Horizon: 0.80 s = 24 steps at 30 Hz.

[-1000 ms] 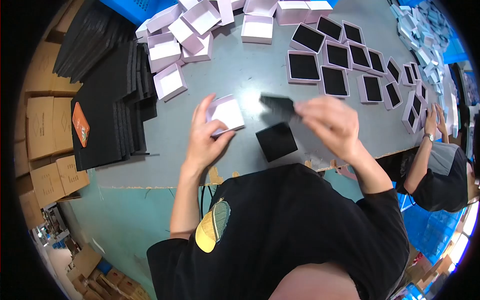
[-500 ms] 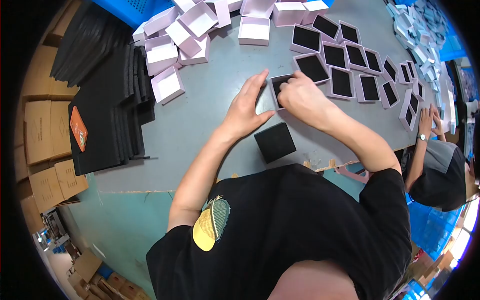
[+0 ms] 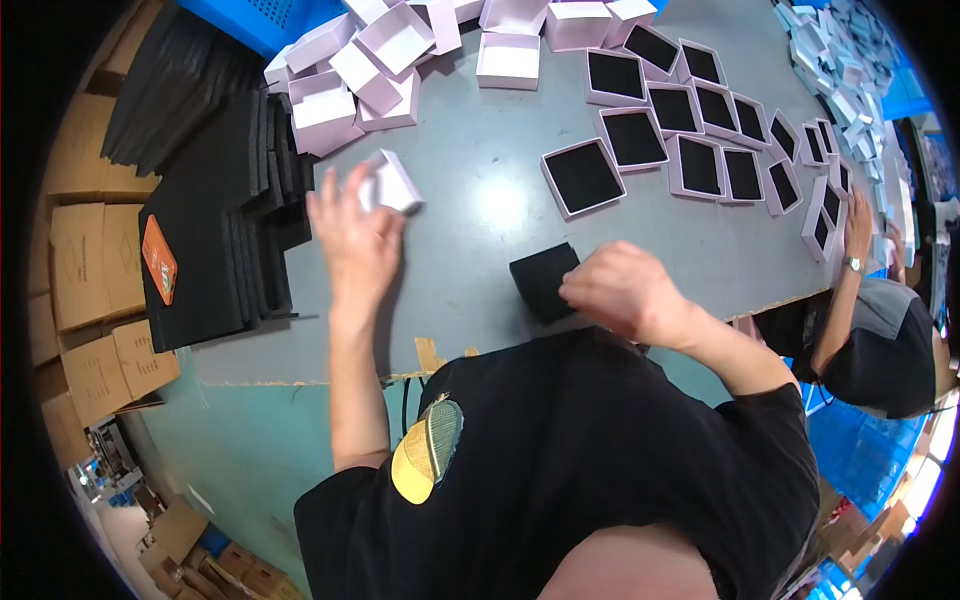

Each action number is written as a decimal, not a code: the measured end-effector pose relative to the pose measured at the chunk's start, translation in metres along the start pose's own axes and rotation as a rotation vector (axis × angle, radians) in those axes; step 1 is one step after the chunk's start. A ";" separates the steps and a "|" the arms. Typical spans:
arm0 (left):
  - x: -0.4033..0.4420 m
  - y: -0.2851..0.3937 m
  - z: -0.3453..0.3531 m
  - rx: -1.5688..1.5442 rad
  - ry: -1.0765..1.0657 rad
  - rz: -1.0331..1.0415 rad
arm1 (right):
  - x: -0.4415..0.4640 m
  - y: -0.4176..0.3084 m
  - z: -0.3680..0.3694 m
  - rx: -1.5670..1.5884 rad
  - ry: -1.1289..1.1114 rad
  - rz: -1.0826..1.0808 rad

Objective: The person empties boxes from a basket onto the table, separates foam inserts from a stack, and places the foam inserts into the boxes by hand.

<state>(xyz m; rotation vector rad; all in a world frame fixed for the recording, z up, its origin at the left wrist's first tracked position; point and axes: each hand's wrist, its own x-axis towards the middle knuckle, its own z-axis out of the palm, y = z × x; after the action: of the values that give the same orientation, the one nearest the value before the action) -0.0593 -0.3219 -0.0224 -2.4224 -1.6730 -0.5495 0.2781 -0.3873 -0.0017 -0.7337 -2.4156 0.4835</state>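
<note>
My left hand grips a small white box at its near side, the box tilted over the grey table. My right hand is closed, its fingertips at the right edge of a black foam pad near the table's front. Part of that pad is hidden behind the fingers. Between my hands and farther back sits a box lined with black foam, apart from both hands. Several more lined boxes stand behind and to the right of it.
Empty white boxes are heaped at the back left. Stacked black foam sheets with an orange card lie at the left. A co-worker is at the right, near a pile of pale blue pieces. Cartons stand beyond the left edge.
My left hand has moved left and taken a white box from the heap's front. My right hand has left the lined box and come down to the foam pad.
</note>
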 end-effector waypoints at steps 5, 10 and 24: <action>-0.003 0.049 0.037 -0.789 -0.078 -0.006 | 0.052 0.014 -0.016 0.044 0.465 0.129; 0.005 0.071 0.041 -0.953 -0.055 -0.169 | 0.077 0.032 0.030 -0.297 0.045 -0.152; 0.072 -0.030 -0.004 0.057 0.211 -0.119 | 0.053 0.011 -0.020 -0.201 -0.356 0.097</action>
<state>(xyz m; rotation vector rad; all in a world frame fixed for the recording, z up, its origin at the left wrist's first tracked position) -0.0654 -0.2497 0.0058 -2.1507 -1.7249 -0.7351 0.2574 -0.3434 0.0300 -0.9199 -2.8009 0.4440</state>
